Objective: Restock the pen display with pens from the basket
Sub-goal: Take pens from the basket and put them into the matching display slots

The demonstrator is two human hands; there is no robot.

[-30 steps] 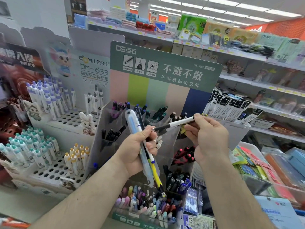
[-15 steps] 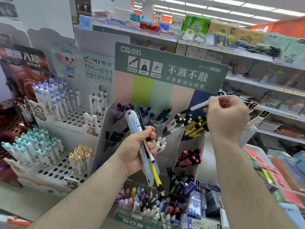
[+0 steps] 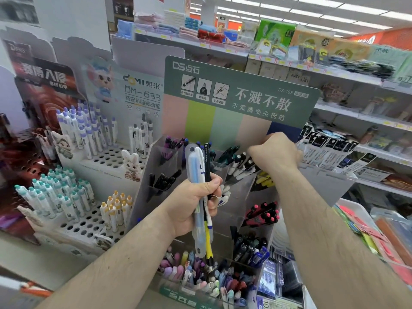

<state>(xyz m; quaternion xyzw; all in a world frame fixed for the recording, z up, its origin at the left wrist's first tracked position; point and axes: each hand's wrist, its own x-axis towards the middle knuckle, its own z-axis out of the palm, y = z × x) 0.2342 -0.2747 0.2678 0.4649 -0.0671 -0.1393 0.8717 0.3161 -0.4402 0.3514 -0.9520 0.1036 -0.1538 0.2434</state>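
A store aisle is seen from a head-worn camera, with two bare forearms reaching toward a clear acrylic pen display (image 3: 234,210) topped by a green header card (image 3: 240,90) printed with Chinese text. A bundle of pens (image 3: 201,197) is gripped upright in the left hand (image 3: 191,206), its fingers wrapped round them: a pale blue pen in a clear sleeve, a black pen and a yellow one whose tips hang below the fist. The right hand (image 3: 275,152) is raised at the upper right compartments of the display, fingers curled into a fist just above a row of black-and-white capped pens (image 3: 240,163); whether a pen is held inside it cannot be told. Lower compartments are filled with red-tipped black pens (image 3: 264,211) and mixed pastel pens (image 3: 196,270). To the left, a white perforated stand (image 3: 89,221) is stocked with purple-capped, teal-capped and orange-capped pens. Shelves of packaged goods (image 3: 289,41) are seen behind.
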